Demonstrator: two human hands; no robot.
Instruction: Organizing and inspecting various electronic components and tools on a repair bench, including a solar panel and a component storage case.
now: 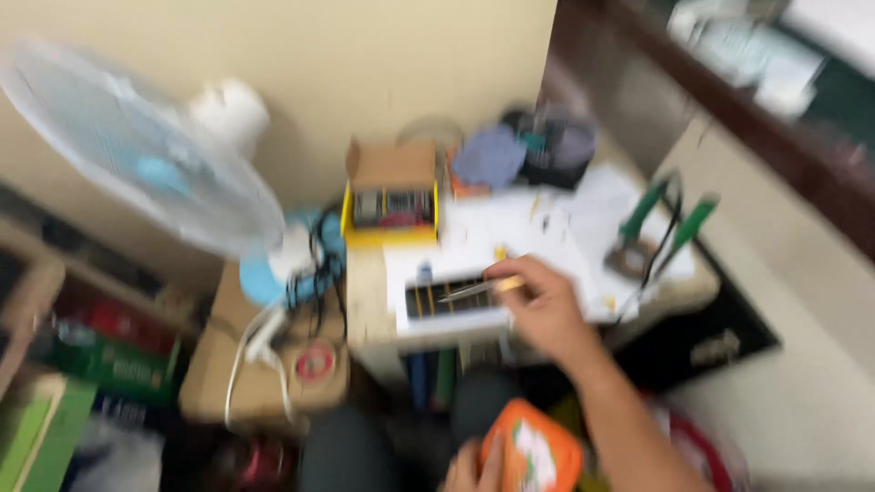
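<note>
Over the bench [383,319] | my right hand [547,305], grip clamped on tweezers [474,290] above the dark strip panel [453,299] | left hand [469,472] grips orange packet [531,453] at lap | risk: blurred view, tips could scratch panel.

Motion blur smears the whole desk

The left hand [469,471] is cut by the bottom edge, only fingertips showing on the orange packet [531,451]. The thin tool [476,290] in the right hand [544,301] is too blurred to identify; the fan [137,150] runs off the left edge.
</note>
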